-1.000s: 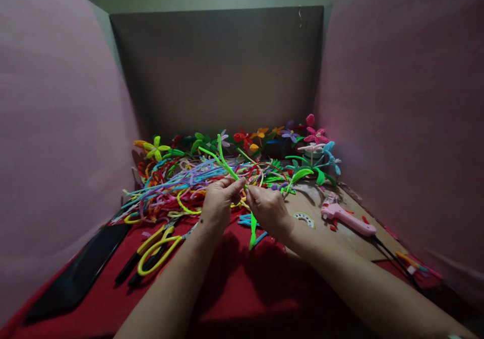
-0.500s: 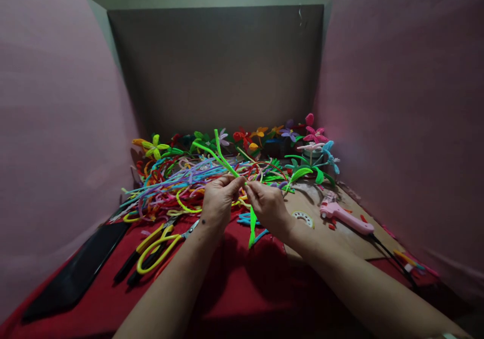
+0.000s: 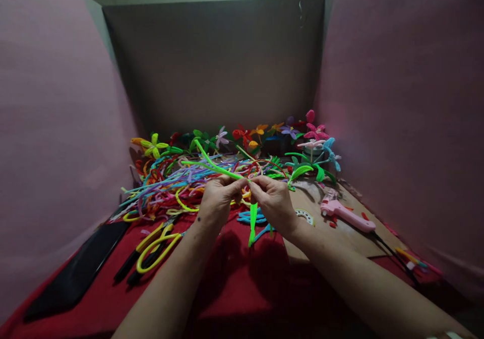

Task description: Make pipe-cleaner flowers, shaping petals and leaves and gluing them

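Note:
Bright green pipe cleaners [image 3: 215, 166] extend up and left from my fingers, their two free ends spread apart. My left hand [image 3: 220, 198] is closed in a pinch on them. Close beside it, almost touching, my right hand [image 3: 275, 202] pinches the same pipe cleaners near their other end; its fingertips hide the exact grip. Below the hands, a folded green pipe cleaner piece [image 3: 253, 225] lies over blue pipe cleaners [image 3: 245, 218] on the red cloth [image 3: 234, 293]. Behind my hands spreads a tangled heap of many-coloured pipe cleaners [image 3: 166, 183].
Yellow-handled scissors [image 3: 157, 268] and pliers [image 3: 145, 246] lie at left, near a black flat object [image 3: 75, 273]. A pink glue gun [image 3: 350, 218] and a white ring-shaped item [image 3: 304, 216] rest on cardboard [image 3: 325, 243]. Pipe-cleaner flowers [image 3: 315, 132] line the back.
The green pipe cleaners have swung lower and to the left, and their free ends have turned. Both hands stay pinched close together; my right hand has shifted slightly.

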The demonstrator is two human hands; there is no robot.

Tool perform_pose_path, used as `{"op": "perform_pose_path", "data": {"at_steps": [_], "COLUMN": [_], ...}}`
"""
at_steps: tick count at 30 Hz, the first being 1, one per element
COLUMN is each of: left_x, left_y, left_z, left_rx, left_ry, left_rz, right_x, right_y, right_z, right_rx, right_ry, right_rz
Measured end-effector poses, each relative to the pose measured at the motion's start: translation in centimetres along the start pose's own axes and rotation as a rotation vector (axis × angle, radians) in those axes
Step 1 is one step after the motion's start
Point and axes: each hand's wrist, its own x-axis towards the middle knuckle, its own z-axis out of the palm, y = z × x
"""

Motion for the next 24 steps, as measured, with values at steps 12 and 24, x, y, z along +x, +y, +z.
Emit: {"op": "perform_pose_path", "data": {"at_steps": [12,24], "left_x": [0.0,-1.2], "left_y": [-0.7,-0.9], "left_z": [0.4,2.4], "left_rx": [-0.191,0.209], "left_ry": [0.040,0.346], "left_rz": [-0.030,0.315], "right_x": [0.2,-0.7], "right_y": [-0.5,-0.5], "right_z": [-0.1,0.7], "right_rx": [0.367,0.110], "right_ry": [-0.112,-0.004], "right_rz": [0.187,0.081]}}
